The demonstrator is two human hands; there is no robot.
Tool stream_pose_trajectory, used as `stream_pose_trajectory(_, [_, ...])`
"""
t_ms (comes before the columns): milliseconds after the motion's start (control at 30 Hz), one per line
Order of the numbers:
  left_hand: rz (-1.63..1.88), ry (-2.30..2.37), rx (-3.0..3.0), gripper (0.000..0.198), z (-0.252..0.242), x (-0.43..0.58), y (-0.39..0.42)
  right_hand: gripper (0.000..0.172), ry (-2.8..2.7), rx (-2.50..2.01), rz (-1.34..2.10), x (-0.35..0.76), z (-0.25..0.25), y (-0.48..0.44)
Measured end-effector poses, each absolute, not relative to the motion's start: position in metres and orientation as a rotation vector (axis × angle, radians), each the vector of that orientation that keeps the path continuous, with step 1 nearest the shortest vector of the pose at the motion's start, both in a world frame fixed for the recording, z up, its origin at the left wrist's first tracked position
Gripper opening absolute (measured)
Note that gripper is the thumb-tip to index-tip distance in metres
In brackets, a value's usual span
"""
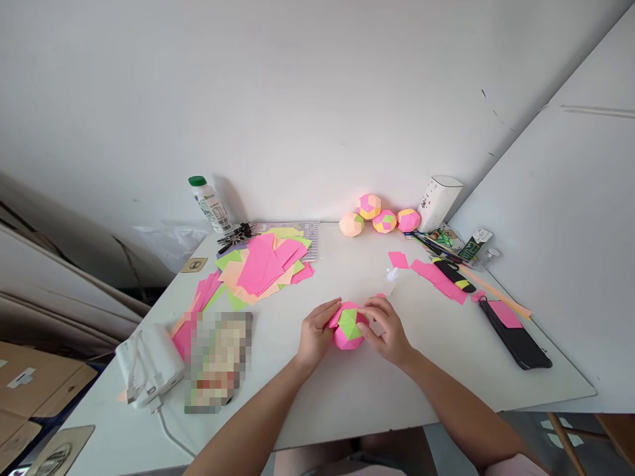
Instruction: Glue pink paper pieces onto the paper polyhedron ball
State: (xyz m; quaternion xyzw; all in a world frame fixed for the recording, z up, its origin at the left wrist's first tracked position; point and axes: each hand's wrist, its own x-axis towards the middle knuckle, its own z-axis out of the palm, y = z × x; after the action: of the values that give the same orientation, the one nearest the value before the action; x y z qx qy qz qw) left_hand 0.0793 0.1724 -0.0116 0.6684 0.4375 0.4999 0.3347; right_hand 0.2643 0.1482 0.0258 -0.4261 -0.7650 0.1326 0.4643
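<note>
Holding pink/green paper ball (350,326) btwn part-curled L fingers (323,311) & R fingers (381,311).

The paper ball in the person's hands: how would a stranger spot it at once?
Find the white table against the wall, then look toward its near edge, between the left hand and right hand. The faceted paper ball there shows pink around a bright green patch. Unlike the four balls by the wall, it alone is held.

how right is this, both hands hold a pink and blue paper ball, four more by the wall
Not blue: the head view shows the left hand and right hand holding a pink and green paper ball. The rest is right.
</note>
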Motion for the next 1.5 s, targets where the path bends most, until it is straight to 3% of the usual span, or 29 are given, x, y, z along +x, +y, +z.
stream_pose_trajectory(333, [1.249,1.032,1.795,0.041,-0.004,0.081,0.171,0.018,-1.920,-1.003,0.251,0.250,0.034,0.153])
stream_pose_trajectory(667, [0.928,0.903,1.140,0.032,0.018,0.076,0.179,0.014,-2.266,-0.962,0.337,0.278,0.087,0.176])
stream_pose_trajectory(833, [0.909,0.937,1.072,0.029,0.018,0.075,0.184,0.010,-1.562,-1.280,-0.093,0.323,0.079,0.188])
stream_pose_trajectory(867, [0.908,0.947,1.070,0.029,0.018,0.075,0.185,0.016,-1.433,-1.339,-0.090,0.334,0.070,0.190])
stream_pose_trajectory(967, [0.896,0.961,1.070,0.029,0.020,0.076,0.184,0.040,-1.355,-1.469,0.294,0.357,0.036,0.198])
stream_pose_trajectory(1100, [0.876,0.952,1.045,0.029,0.021,0.078,0.181,0.051,-1.428,-1.532,0.561,0.359,-0.001,0.205])
stream_pose_trajectory(1333, [0.836,0.958,1.024,0.027,0.024,0.080,0.178,0.042,-1.487,-1.548,0.591,0.335,-0.011,0.214])
stream_pose_trajectory(1500, [0.815,0.937,0.991,0.026,0.024,0.080,0.179,0.035,-1.773,-1.271,0.553,0.340,0.050,0.210])
